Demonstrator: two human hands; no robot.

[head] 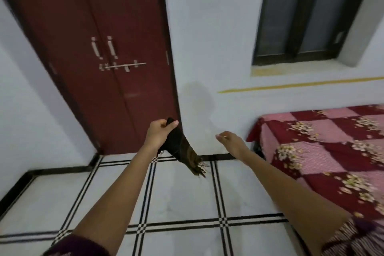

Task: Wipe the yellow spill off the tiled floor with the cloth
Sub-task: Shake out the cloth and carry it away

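My left hand [159,133] is stretched out in front of me and grips the top of a dark cloth [182,149], which hangs down with a brownish frayed end over the floor. My right hand [230,141] is held out to the right of the cloth, apart from it, fingers loosely spread and holding nothing. Below both arms lies the white tiled floor [182,195] with black double lines. I see no yellow spill on the visible tiles.
A dark red double door [104,58] with metal handles and a bolt stands ahead on the left. A bed with a red and pink checked floral cover [324,151] fills the right side. White walls, a dark-framed window [307,12] and black skirting bound the floor.
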